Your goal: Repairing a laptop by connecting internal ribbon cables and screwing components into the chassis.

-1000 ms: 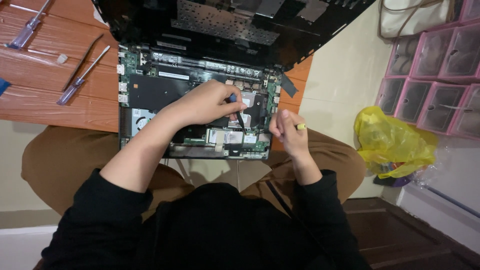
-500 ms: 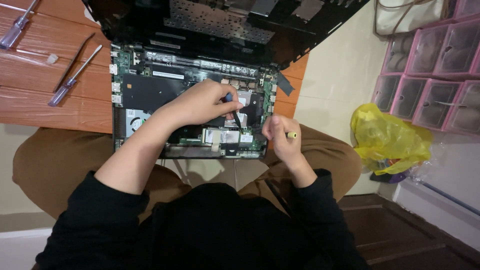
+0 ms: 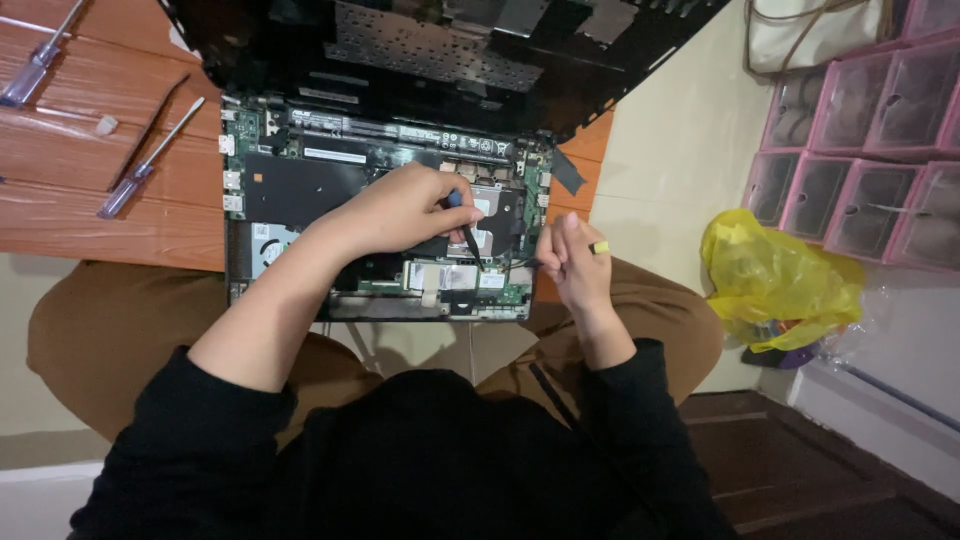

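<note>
The opened black laptop base, with green circuit boards and dark shielding exposed, lies at the near edge of the reddish-brown wooden tabletop and partly over the person's lap. The left hand rests on the middle of the exposed interior, fingers curled closed around a slim black tool with a blue end; the tool's tip points down to the lower right board area. The right hand sits at the base's right edge, fingers bent narrow and pinched together at a small part too small to identify; a yellow-and-black band shows on one finger.

Surroundings:
- The detached black bottom cover, with perforated metal plates, lies immediately beyond the base and overlaps its far edge.
- Two clear-handled screwdrivers and a thin dark pry tool lie on the tabletop left of the base, well apart from both hands.
- A crumpled yellow plastic bag lies on the floor to the right, near pink-framed clear plastic drawers.

The left forearm crosses the base's lower left portion and hides the parts beneath it.
</note>
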